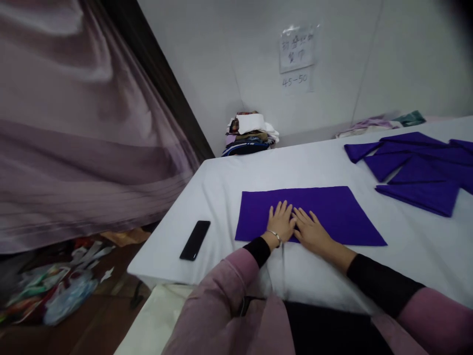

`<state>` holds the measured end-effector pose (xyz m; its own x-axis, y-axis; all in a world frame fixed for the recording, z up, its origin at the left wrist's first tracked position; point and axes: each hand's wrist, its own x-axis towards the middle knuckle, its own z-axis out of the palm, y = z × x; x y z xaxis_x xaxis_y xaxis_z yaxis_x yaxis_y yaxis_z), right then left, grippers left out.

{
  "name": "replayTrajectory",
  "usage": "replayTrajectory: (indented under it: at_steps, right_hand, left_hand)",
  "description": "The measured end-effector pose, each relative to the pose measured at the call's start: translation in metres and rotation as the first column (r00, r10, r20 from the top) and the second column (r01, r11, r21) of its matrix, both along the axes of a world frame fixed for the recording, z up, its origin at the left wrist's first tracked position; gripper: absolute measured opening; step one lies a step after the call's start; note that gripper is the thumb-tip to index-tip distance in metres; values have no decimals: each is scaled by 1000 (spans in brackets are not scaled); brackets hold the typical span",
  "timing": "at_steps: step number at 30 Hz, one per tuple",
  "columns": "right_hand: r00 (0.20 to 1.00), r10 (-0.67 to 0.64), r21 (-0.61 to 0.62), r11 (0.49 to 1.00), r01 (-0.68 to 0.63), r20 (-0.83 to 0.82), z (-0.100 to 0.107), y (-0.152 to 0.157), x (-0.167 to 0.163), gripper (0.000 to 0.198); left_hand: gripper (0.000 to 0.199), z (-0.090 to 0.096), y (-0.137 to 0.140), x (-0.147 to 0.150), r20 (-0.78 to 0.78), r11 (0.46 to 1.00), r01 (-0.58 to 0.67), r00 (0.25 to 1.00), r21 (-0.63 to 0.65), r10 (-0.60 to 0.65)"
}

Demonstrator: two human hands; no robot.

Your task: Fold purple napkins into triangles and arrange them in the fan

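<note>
A purple cloth (343, 214) lies flat on the white-covered table (306, 167), its left side nearly straight and its right side slanting outward toward me. My left hand (281, 222), with a bracelet at the wrist, rests palm down on the cloth left of its middle, fingers stretched out. Right beside it, my right hand (310, 230) presses flat on the same cloth with its fingers spread. The two hands touch or nearly touch at the thumbs. Neither hand grasps anything.
More purple cloths (421, 162) lie overlapping at the table's right. A black phone (195, 240) is near the left edge. A stack of folded clothes (249, 135) stands beyond the far edge. A pinkish curtain (74, 133) hangs at left, above bags (70, 296) on the floor.
</note>
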<state>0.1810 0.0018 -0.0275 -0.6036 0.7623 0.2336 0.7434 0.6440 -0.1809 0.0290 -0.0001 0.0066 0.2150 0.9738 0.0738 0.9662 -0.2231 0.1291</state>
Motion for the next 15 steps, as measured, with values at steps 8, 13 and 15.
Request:
replayTrajectory:
  at_steps: [8, 13, 15]
  right_hand:
    - [981, -190, 34, 981, 189, 45, -22, 18, 114, 71]
    - [985, -169, 59, 984, 167, 27, -38, 20, 189, 75]
    - [977, -209, 34, 977, 208, 28, -34, 25, 195, 70]
  left_hand:
    - [67, -11, -26, -82, -67, 963, -257, 966, -88, 251]
    - [62, -3, -44, -150, -170, 887, -456, 882, -74, 439]
    - [59, 1, -42, -161, -167, 885, -466, 874, -25, 456]
